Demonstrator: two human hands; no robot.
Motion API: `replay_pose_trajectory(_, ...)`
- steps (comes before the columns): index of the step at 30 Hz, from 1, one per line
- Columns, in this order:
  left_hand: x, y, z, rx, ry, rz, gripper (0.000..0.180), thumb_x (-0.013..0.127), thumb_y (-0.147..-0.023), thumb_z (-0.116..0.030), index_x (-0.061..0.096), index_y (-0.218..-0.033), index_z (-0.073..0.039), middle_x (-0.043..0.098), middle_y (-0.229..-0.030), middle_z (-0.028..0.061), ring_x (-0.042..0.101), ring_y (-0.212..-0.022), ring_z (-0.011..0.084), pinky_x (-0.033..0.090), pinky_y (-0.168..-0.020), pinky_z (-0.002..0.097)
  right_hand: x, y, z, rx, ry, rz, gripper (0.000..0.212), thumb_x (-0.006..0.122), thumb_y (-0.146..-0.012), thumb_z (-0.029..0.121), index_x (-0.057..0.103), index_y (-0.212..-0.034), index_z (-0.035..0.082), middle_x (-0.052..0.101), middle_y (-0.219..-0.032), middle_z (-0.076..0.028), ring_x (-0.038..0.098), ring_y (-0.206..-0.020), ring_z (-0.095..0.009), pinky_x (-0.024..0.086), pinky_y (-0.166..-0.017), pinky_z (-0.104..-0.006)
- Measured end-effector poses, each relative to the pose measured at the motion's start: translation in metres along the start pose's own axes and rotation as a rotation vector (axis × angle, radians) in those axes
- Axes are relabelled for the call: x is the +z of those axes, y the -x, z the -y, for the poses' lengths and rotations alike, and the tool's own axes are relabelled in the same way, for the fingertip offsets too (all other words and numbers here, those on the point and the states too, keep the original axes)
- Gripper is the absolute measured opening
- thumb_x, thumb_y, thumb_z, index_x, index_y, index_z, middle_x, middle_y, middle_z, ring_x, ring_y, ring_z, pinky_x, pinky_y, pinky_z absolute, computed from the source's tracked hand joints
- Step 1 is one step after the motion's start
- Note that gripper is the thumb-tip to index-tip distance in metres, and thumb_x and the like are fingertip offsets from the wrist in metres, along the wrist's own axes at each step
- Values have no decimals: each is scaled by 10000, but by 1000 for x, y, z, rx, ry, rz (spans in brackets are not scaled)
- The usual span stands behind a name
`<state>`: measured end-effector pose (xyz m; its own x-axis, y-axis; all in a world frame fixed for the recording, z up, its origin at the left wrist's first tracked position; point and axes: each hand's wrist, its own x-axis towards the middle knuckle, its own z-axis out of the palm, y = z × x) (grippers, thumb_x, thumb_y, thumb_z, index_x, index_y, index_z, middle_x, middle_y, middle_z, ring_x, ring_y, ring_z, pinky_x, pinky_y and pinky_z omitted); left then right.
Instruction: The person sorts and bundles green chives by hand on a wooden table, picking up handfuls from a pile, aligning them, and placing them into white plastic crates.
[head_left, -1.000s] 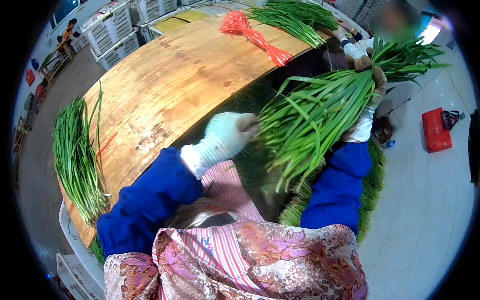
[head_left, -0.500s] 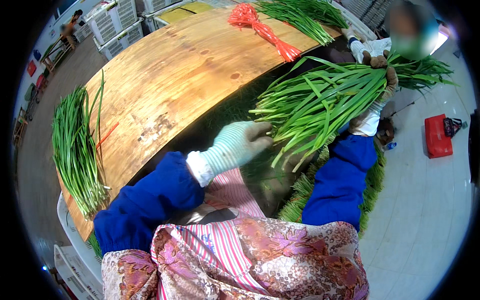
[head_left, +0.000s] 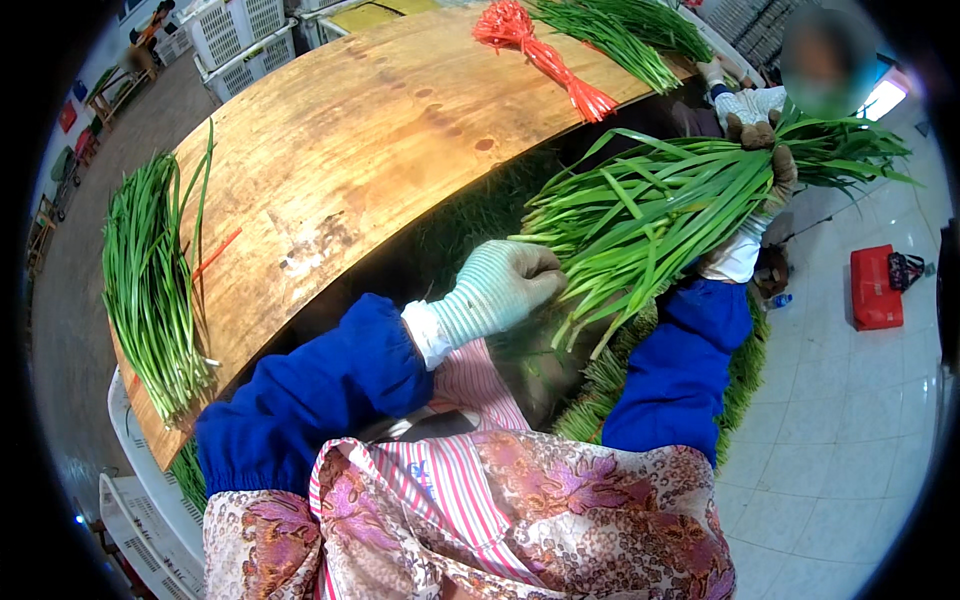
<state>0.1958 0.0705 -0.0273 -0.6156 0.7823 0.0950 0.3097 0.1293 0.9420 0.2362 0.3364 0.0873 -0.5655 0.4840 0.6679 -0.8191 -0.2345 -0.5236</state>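
Note:
A bunch of garlic chives (head_left: 650, 205), long flat green leaves with pale cut ends, hangs spread out over the gap beside the table. My right hand (head_left: 778, 185), in a brown-stained glove, is wrapped round it at its right part. My left hand (head_left: 500, 290), in a pale green striped glove, is at the pale stalk ends with fingers curled together; whatever is between them is hidden. Just beyond my right hand, another person's gloved hand (head_left: 752, 108) is close to the same bunch.
A curved wooden table (head_left: 370, 160) carries a chive bundle (head_left: 155, 290) at left, a red tie (head_left: 215, 254), a bundle of red ties (head_left: 540, 55) and more chives (head_left: 620, 40). White crates (head_left: 235, 35) stand behind. Stacked chives (head_left: 600, 400) lie below; a red bag (head_left: 876, 288) is on the floor.
My left hand has moved slightly right and down along the stalk ends, its fingers curled tighter. My right hand still holds the bunch, nearly in place. The whole view has shifted a little.

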Motion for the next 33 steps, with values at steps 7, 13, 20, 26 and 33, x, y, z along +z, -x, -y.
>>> replay_pose_trajectory(7, -23, 36, 76, -124, -574, 244, 264, 590, -770, -231, 647, -1003, -121, 647, -864, 149, 626, -835, 317, 495, -748, 377, -12, -10, 25, -88, 4, 23, 366, 567, -840, 205, 482, -1128, -4, 536, -809, -44, 533, -798, -163, 393, -981, -412)
replay_pose_trajectory(13, -9, 1, 28, -187, 124, 258, 482, 527, -883, -375, 547, -1172, 11, 588, -1172, 119, 559, -1054, 207, 419, -908, 304, -15, -6, 19, -30, -88, 55, 372, 563, -842, 191, 472, -1138, -16, 537, -807, -42, 537, -799, -186, 389, -980, -433)
replay_pose_trajectory(20, 20, -16, 24, -453, 1311, -68, 339, 665, -807, -234, 578, -1075, -45, 617, -959, 84, 573, -845, 209, 472, -791, 358, 16, 12, 9, -117, -77, 66, 394, 570, -840, 176, 446, -1166, -6, 459, -782, -33, 459, -737, -162, 347, -993, -424)
replay_pose_trajectory(26, 12, -15, 46, -272, 1159, -80, 278, 637, -811, -133, 586, -1047, 6, 638, -935, 97, 602, -801, 200, 490, -736, 326, 8, 9, 9, -85, -188, 107, 396, 550, -841, 167, 436, -1175, -14, 459, -790, -29, 454, -753, -156, 326, -1022, -412)
replay_pose_trajectory(33, -10, -7, 119, -537, 471, -145, 299, 623, -809, -235, 626, -1001, -6, 629, -787, 93, 554, -609, 168, 452, -527, 271, -39, -25, 40, 22, -354, 411, 460, 522, -842, 140, 394, -1210, -104, 457, -823, -63, 484, -821, -188, 280, -1073, -466)
